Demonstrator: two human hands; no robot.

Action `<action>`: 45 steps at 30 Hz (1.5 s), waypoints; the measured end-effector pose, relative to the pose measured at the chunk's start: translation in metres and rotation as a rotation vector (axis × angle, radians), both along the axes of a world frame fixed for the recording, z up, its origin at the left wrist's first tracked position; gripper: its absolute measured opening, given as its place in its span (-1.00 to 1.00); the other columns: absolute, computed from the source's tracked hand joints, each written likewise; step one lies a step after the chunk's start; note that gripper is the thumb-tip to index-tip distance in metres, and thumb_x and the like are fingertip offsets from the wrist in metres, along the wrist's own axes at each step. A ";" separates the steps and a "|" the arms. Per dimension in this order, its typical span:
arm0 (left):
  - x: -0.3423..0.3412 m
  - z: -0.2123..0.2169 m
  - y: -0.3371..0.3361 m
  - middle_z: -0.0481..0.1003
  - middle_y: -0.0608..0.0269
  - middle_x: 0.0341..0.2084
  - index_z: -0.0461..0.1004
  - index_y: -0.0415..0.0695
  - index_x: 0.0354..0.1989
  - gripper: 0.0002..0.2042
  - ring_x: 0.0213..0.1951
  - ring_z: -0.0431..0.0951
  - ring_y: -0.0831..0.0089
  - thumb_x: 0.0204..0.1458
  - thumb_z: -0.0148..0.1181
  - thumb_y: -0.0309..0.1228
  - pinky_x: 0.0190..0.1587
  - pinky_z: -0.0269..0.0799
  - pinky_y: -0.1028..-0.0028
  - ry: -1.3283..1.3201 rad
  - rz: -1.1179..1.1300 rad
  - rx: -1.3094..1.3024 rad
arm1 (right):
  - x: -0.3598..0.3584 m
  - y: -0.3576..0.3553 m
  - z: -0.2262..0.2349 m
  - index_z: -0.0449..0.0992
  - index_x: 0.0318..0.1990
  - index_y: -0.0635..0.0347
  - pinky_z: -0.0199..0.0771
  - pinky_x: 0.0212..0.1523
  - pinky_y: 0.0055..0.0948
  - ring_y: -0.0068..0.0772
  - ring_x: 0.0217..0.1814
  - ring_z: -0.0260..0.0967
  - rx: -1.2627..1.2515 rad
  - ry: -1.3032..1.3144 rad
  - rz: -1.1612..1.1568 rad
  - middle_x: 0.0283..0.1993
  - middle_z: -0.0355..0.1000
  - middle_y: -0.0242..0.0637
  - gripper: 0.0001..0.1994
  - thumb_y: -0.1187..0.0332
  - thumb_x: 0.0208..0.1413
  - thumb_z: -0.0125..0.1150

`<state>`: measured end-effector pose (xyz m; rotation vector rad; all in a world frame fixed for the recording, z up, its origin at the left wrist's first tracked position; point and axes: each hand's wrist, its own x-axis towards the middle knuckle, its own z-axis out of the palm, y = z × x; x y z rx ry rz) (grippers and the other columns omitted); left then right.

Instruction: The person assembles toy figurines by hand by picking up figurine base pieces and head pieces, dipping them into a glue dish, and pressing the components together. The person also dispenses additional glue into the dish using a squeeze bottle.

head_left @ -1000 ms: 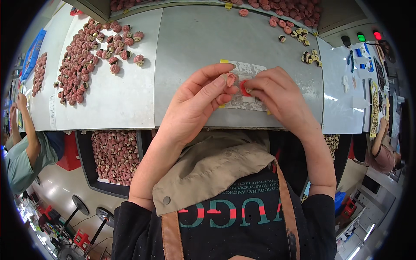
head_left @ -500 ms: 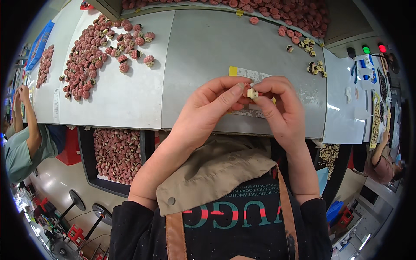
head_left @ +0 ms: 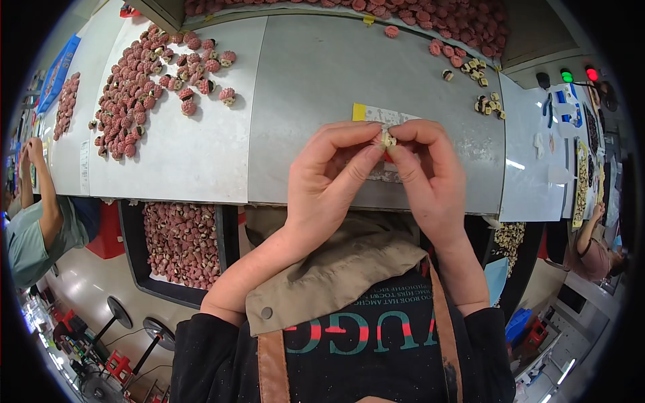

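My left hand and my right hand meet over the grey worktop, fingertips almost touching. Between their thumbs and forefingers they pinch a small cream piece. Some red shows just below it, mostly hidden by the fingers. Beneath the hands lies a white plate with a yellow end. At the upper right of the worktop sit loose pink bumpy shells and cream-and-black blocks. A large heap of pink bumpy pieces with cream-and-black parts spreads over the left side.
A bin of pink shells stands along the far edge. Below the worktop, a black crate holds pink pieces; cream-and-black blocks lie at right. Co-workers' arms show at far left and far right. Button lights are at upper right.
My right fingers have come in closer to the left ones, and the cream piece is now more covered. The left hand has turned slightly, hiding most of the red part.
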<state>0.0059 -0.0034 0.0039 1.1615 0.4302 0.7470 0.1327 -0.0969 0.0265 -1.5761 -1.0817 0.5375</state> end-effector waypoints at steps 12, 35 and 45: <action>-0.003 0.011 0.021 0.52 0.17 -0.14 0.42 -0.31 0.05 -0.71 -0.09 0.53 0.53 0.18 0.15 -0.48 -0.03 0.47 0.53 0.119 -0.248 -0.272 | 0.006 -0.003 0.003 0.46 -0.13 0.22 0.43 -0.11 -0.39 -0.24 -0.12 0.38 0.069 -0.432 0.024 -0.11 0.37 -0.19 -0.73 0.53 -0.02 0.32; 0.002 0.004 0.001 0.50 0.19 -0.15 0.21 -0.23 0.20 -0.55 -0.09 0.52 0.58 0.13 0.15 -0.61 -0.03 0.45 0.59 0.170 -0.217 -0.049 | 0.017 -0.006 -0.014 0.52 -0.11 0.19 0.46 -0.16 -0.40 -0.23 -0.08 0.37 0.074 -0.558 0.087 -0.11 0.38 -0.22 -0.64 0.63 -0.15 0.31; -0.015 0.011 0.016 0.51 0.20 -0.15 0.34 -0.20 0.15 -0.66 -0.19 0.56 0.49 0.19 0.10 -0.51 -0.12 0.46 0.54 0.182 -0.222 0.015 | 0.006 -0.014 -0.001 0.49 -0.02 0.24 0.44 -0.10 -0.41 -0.19 -0.04 0.37 -0.018 -0.514 0.108 -0.02 0.37 -0.14 -0.63 0.62 -0.04 0.24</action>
